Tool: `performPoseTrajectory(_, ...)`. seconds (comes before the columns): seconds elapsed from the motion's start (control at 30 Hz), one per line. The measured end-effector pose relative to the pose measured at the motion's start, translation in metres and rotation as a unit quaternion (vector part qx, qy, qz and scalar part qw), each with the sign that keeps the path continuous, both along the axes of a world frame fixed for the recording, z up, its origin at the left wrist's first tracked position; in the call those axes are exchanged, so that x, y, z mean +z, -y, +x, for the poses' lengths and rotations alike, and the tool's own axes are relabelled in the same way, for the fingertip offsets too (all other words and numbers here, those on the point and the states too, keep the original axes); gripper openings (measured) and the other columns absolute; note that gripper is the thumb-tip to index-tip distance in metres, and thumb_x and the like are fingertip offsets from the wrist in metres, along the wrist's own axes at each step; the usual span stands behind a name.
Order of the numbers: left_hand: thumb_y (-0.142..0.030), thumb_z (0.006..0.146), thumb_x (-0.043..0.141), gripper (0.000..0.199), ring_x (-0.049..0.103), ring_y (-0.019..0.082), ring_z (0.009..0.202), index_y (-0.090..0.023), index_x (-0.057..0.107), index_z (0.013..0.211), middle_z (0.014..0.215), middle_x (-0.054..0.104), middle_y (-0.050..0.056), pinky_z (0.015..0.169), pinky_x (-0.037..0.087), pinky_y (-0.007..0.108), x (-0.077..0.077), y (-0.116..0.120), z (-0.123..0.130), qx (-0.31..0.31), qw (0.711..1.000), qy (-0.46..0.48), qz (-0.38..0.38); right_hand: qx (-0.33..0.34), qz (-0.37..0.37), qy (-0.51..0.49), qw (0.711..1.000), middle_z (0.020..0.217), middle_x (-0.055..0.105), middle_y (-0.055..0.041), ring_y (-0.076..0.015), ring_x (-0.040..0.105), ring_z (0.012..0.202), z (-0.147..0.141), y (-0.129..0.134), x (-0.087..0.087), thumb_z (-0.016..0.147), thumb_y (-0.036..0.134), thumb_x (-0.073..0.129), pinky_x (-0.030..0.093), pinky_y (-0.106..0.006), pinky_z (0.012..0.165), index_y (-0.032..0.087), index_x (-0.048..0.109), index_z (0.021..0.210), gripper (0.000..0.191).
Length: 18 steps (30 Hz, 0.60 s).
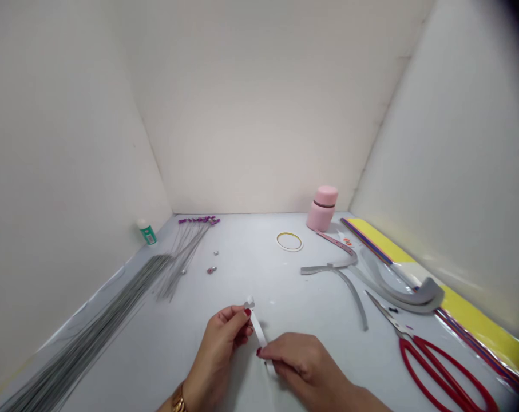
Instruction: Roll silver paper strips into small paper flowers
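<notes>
A narrow white strip [258,332] runs slantwise between my two hands, its far end curled into a small roll [249,300]. My left hand [227,335] pinches it just below the roll with thumb and finger. Lower down, my right hand [300,363] grips the same strip between thumb and fingertips, and the strip's tail passes beneath that hand. Beyond my left hand lie a few small silvery curled pieces [211,270] on the white table [254,263].
Grey wires [109,320] lie at left, with purple-tipped stems [199,220] behind. A glue stick [147,233] stands by the left wall. Rightward are a tape roll [290,249], a pink flask [322,209], grey strips [349,286], red-handled scissors [435,366] and coloured sheets [469,315].
</notes>
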<state>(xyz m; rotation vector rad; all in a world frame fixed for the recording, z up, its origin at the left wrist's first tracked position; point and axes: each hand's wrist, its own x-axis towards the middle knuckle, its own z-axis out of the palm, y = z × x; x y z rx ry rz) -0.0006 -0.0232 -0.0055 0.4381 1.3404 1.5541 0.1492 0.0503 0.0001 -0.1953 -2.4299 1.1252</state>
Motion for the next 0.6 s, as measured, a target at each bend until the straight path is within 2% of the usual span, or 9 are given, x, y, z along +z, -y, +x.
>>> performPoseTrajectory(0.07,-0.024,0.072,0.06,0.014,0.047,0.009,0.053,-0.013,0.057,0.064,0.057,0.053,-0.002,0.054,0.037,0.019,0.0,0.0,0.0,-0.007,1.0,0.005,-0.002,-0.027,-0.019,-0.051,0.998,0.078,0.07,-0.0101,-0.018,0.064,0.073,0.001,-0.001,0.001,0.078,0.008,0.047,0.046,-0.026,0.068,0.015,0.068,0.091,0.026)
performPoseTrajectory(0.17,-0.025,0.07,0.063,0.014,0.048,0.009,0.053,-0.012,0.059,0.065,0.058,0.056,-0.001,0.054,0.037,0.019,-0.001,-0.001,0.001,-0.01,1.0,0.004,-0.018,-0.109,-0.161,-0.099,0.976,0.067,0.063,-0.0035,-0.0137,0.058,0.062,0.0,-0.002,0.005,0.077,0.016,0.057,0.044,-0.023,0.058,0.019,0.069,0.079,0.013)
performPoseTrajectory(0.23,-0.025,0.068,0.065,0.015,0.048,0.008,0.051,-0.011,0.061,0.066,0.058,0.057,0.0,0.053,0.036,0.019,-0.001,-0.002,0.001,-0.007,0.999,0.0,-0.032,-0.158,-0.289,-0.115,0.937,0.07,0.056,-0.0014,-0.0101,0.051,0.056,-0.002,-0.002,0.008,0.077,0.023,0.06,0.04,-0.02,0.05,0.019,0.068,0.07,0.011)
performPoseTrajectory(0.33,-0.027,0.067,0.067,0.016,0.048,0.008,0.052,-0.011,0.062,0.067,0.06,0.059,0.001,0.054,0.037,0.019,-0.001,-0.003,0.001,-0.003,0.999,-0.007,-0.042,-0.172,-0.438,-0.121,0.874,0.071,0.054,-0.0009,-0.0078,0.046,0.053,-0.007,-0.002,0.009,0.075,0.031,0.062,0.036,-0.019,0.047,0.016,0.063,0.065,0.018)
performPoseTrajectory(0.37,-0.027,0.066,0.067,0.017,0.049,0.009,0.052,-0.011,0.063,0.067,0.06,0.059,0.001,0.055,0.037,0.019,0.0,-0.002,0.002,-0.002,0.999,-0.01,-0.042,-0.166,-0.461,-0.113,0.864,0.066,0.054,-0.0004,-0.0076,0.045,0.051,-0.008,-0.002,0.008,0.075,0.033,0.062,0.035,-0.019,0.047,0.016,0.062,0.065,0.02)
performPoseTrajectory(0.43,-0.028,0.066,0.067,0.017,0.047,0.008,0.051,-0.011,0.063,0.066,0.057,0.058,0.0,0.054,0.036,0.019,0.001,-0.002,0.002,-0.002,0.999,-0.017,-0.038,-0.147,-0.474,-0.091,0.863,0.058,0.05,0.0014,-0.0071,0.043,0.048,-0.01,0.0,0.004,0.077,0.038,0.059,0.033,-0.019,0.046,0.014,0.06,0.065,0.026)
performPoseTrajectory(0.53,-0.028,0.066,0.067,0.017,0.044,0.007,0.046,-0.012,0.063,0.061,0.049,0.054,-0.003,0.048,0.032,0.018,0.0,-0.002,0.002,-0.008,0.999,-0.028,-0.028,-0.127,-0.452,-0.041,0.882,0.062,0.045,0.0026,-0.0043,0.039,0.044,-0.012,0.004,-0.003,0.08,0.044,0.052,0.03,-0.018,0.044,0.012,0.059,0.059,0.038)
performPoseTrajectory(0.6,-0.027,0.066,0.066,0.017,0.042,0.007,0.044,-0.012,0.062,0.059,0.046,0.052,-0.004,0.046,0.03,0.018,-0.002,-0.002,0.001,-0.013,0.999,-0.034,-0.022,-0.106,-0.439,0.008,0.892,0.065,0.044,0.0029,-0.0024,0.036,0.041,-0.012,0.006,-0.007,0.077,0.047,0.054,0.027,-0.017,0.04,0.012,0.06,0.059,0.04)
